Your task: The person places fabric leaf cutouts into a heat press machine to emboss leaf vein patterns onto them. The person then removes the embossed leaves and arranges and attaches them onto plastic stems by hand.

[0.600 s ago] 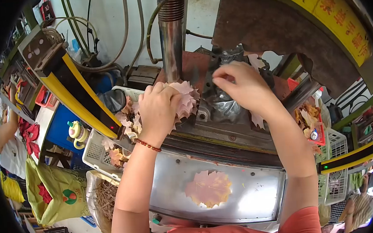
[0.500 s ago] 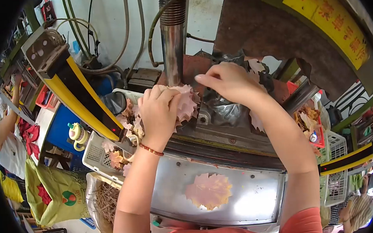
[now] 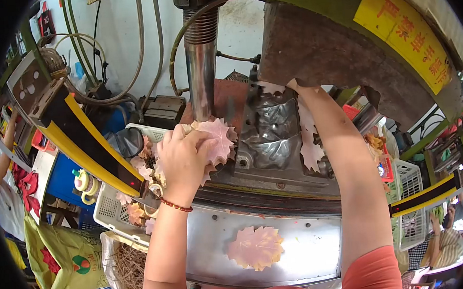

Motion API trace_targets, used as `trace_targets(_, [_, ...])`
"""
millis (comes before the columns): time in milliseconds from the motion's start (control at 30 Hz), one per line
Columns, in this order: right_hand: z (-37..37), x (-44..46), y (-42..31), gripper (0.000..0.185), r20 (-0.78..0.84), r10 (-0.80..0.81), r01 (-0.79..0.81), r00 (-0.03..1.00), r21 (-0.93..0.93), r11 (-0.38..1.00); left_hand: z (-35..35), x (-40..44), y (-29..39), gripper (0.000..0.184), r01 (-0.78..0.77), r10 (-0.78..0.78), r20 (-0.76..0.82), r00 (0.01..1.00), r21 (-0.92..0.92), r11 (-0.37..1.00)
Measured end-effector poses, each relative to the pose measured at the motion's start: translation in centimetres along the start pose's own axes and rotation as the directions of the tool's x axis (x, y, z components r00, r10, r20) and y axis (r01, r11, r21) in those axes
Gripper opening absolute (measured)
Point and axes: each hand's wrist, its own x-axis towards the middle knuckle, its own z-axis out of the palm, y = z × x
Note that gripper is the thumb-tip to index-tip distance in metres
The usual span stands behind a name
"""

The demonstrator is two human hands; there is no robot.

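- The mould [image 3: 271, 141], fixed-looking in the press, is judged heavy, hard and slick; no lifting by hand is suggested, and only its outer rim would be safely touched.
- The stack [image 3: 217, 137], just left of the mould, is judged light, with its layers liable to slide or fan apart; it is best gripped through its full thickness at one side. Its left side is clamped in the left hand [image 3: 179, 158], with the fingers bent over it.
- The right hand [image 3: 304, 88] is stretched to the far right corner of the mould; whether its fingers are apart or together cannot be told, as they are partly hidden.
- The loose leaf [image 3: 255, 247], flat on the metal ledge [image 3: 205, 232], is judged thin, limp and easily creased or torn at its points; it is best lifted by a broad part of the edge.
- The mould is seen as dark, glossy metal with raised, rippled shapes.
- The stack is seen as pale pink, with jagged edges overlapping unevenly.
- The loose leaf is tinted pink, shaded into yellow along its lower right edge, and faintly veined.
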Motion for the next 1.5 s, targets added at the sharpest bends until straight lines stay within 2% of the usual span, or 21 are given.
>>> trace_targets(133, [0.0,-1.6,-0.7,0.048,-0.023,-0.008,0.008,1.000,-0.005,1.000,0.6,0.4,-0.2,0.012,-0.026,0.026,-0.064,0.998,0.003,1.000])
trace_targets(200, [-2.0,-2.6,-4.0,0.051,0.155,0.043,-0.069,0.987,0.165,0.984,0.7,0.3,-0.2,0.011,-0.057,0.054,-0.137,0.989,-0.017,0.998])
trace_targets(233, [-3.8,-3.3,-6.2,0.053,0.349,0.082,-0.180,0.933,0.258,0.949,0.7,0.3,0.1,0.011,-0.066,0.057,-0.173,0.983,-0.047,0.997])
trace_targets(300, [-6.0,-4.5,-9.4,0.056,0.580,-0.109,-0.180,0.807,0.417,0.891,0.6,0.2,1.0,0.012,-0.073,0.052,-0.208,0.977,-0.093,0.993])
trace_targets(333, [-7.6,-4.6,-10.3,0.054,0.681,-0.285,-0.142,0.674,0.499,0.855,0.3,0.2,1.6,0.012,-0.072,0.048,-0.208,0.977,-0.107,0.992])
trace_targets(433, [-7.2,-5.5,-11.0,0.037,0.638,-0.297,-0.197,0.711,0.586,0.786,0.1,0.3,2.3,0.015,-0.079,0.052,-0.208,0.977,-0.128,0.989])
trace_targets(533, [-6.1,-5.1,-9.0,0.030,0.484,-0.212,-0.122,0.849,0.570,0.813,0.2,0.0,1.6,0.018,-0.047,0.028,-0.144,0.989,-0.129,0.991])
trace_targets(600, [-6.5,-5.5,-6.8,0.027,0.325,-0.236,0.080,0.916,0.428,0.900,0.5,-0.4,0.6,0.017,-0.042,0.036,-0.067,0.997,-0.100,0.994])
trace_targets(700, [-7.1,-6.3,-5.6,0.029,0.326,-0.100,0.111,0.940,-0.014,0.994,0.2,-0.5,0.6,0.015,-0.069,0.068,-0.026,0.997,-0.014,0.998])
trace_targets(767, [-5.0,-6.6,-3.4,0.032,0.269,-0.117,0.144,0.956,-0.085,0.986,0.1,-0.2,0.8,0.011,-0.072,0.073,-0.014,0.997,0.014,0.997])
trace_targets(833, [-4.0,-6.9,-2.3,0.037,0.087,-0.087,0.093,0.992,-0.073,0.993,0.0,-0.1,0.8,0.011,-0.078,0.078,0.001,0.997,0.061,0.995])
trace_targets(867, [-3.6,-7.0,-1.8,0.039,-0.003,-0.070,0.070,0.998,-0.061,0.996,-0.1,-0.1,0.7,0.011,-0.091,0.092,-0.044,0.995,0.039,0.995])
trace_targets(900, [-4.8,-6.6,-1.8,0.042,0.147,0.057,-0.081,0.988,0.157,0.984,-0.1,-0.1,0.6,0.011,-0.105,0.106,-0.090,0.990,0.019,0.994])
trace_targets(967, [-8.5,-5.6,-2.2,0.048,0.487,0.189,-0.439,0.852,0.471,0.765,-0.3,0.1,0.9,0.011,-0.128,0.121,-0.179,0.976,-0.031,0.991])
trace_targets(1067, [-9.4,-6.0,-1.1,0.056,0.288,-0.159,0.000,0.944,0.483,0.876,-1.2,0.5,2.7,0.014,-0.167,0.135,-0.309,0.941,-0.080,0.983])
trace_targets(1100, [-11.1,-5.5,-2.4,0.051,0.473,-0.123,-0.004,0.873,0.258,0.966,-1.2,0.6,3.5,0.014,-0.204,0.155,-0.336,0.929,-0.115,0.972])
trace_targets(1133, [-11.8,-5.4,-2.9,0.049,0.502,-0.127,0.001,0.856,0.244,0.970,-1.1,0.8,4.4,0.015,-0.242,0.176,-0.363,0.915,-0.146,0.959])
trace_targets(1200, [-12.2,-5.7,-3.1,0.044,0.436,-0.143,-0.084,0.889,0.462,0.883,-0.7,1.1,6.0,0.015,-0.316,0.230,-0.373,0.899,-0.187,0.930])
trace_targets(1300, [-11.6,-6.5,-3.2,0.037,0.345,-0.106,-0.209,0.933,0.756,0.621,1.4,1.0,7.6,0.012,-0.379,0.309,-0.290,0.906,-0.227,0.897])
trace_targets(1400, [-11.3,-7.4,-2.9,0.033,0.330,-0.019,-0.285,0.944,0.841,0.461,2.8,-0.4,9.3,0.015,-0.328,0.325,-0.051,0.944,-0.215,0.920])
trace_targets(1500, [-11.5,-8.2,-1.7,0.031,0.334,0.094,-0.344,0.938,0.863,0.370,2.2,-0.6,8.8,0.012,-0.332,0.336,-0.029,0.942,-0.247,0.910])
